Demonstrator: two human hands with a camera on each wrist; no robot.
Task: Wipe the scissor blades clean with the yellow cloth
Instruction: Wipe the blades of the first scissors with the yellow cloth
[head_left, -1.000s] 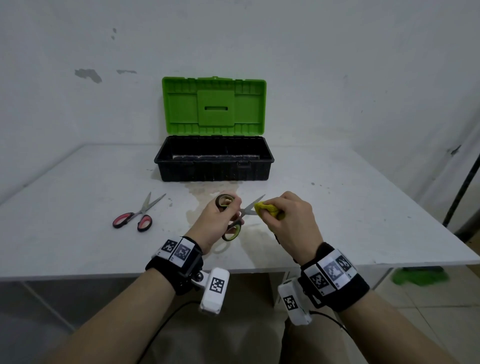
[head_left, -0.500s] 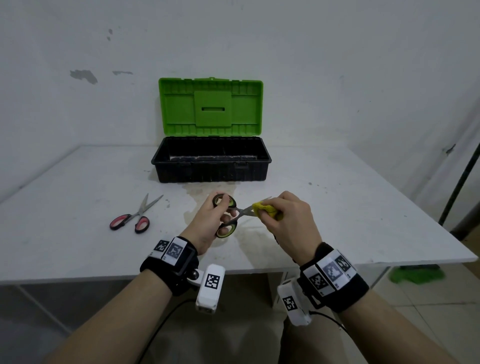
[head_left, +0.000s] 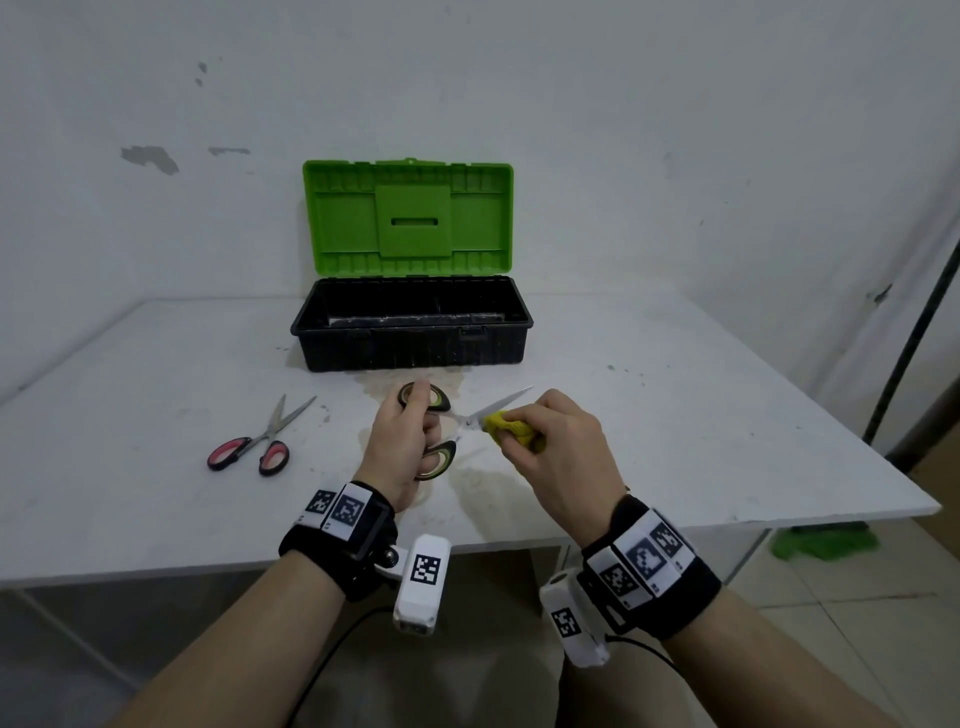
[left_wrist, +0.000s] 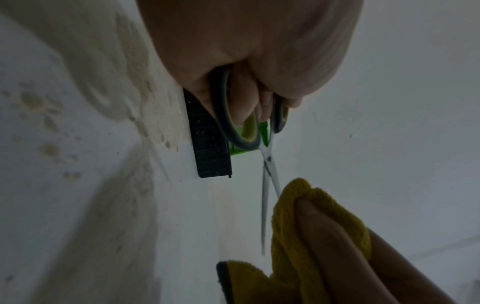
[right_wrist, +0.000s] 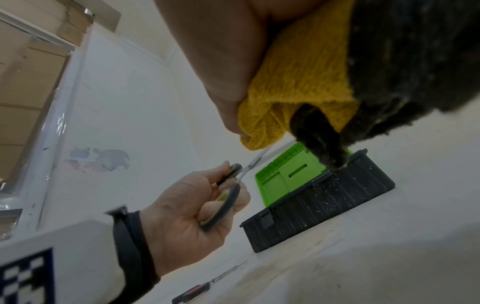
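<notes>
My left hand (head_left: 402, 441) grips the black-and-yellow handles of the scissors (head_left: 452, 421) above the table, fingers through the loops (left_wrist: 239, 123). The blades (left_wrist: 269, 185) stand slightly apart and point right and away. My right hand (head_left: 558, 447) pinches the bunched yellow cloth (head_left: 511, 428) around the nearer blade, close to the pivot. The other blade's tip (head_left: 519, 395) sticks out past the cloth. In the right wrist view the cloth (right_wrist: 298, 88) fills the top and the scissors (right_wrist: 233, 181) sit below it in the left hand (right_wrist: 187, 222).
An open toolbox (head_left: 413, 332) with a green lid (head_left: 408, 215) stands behind the hands at the table's back. Red-handled scissors (head_left: 254, 447) lie on the white table (head_left: 130, 415) to the left. A green rag (head_left: 823, 543) lies on the floor at the right.
The cloth has slid back along the blade toward the pivot, baring more of the tip. The left hand has turned the scissors a little, handles further apart.
</notes>
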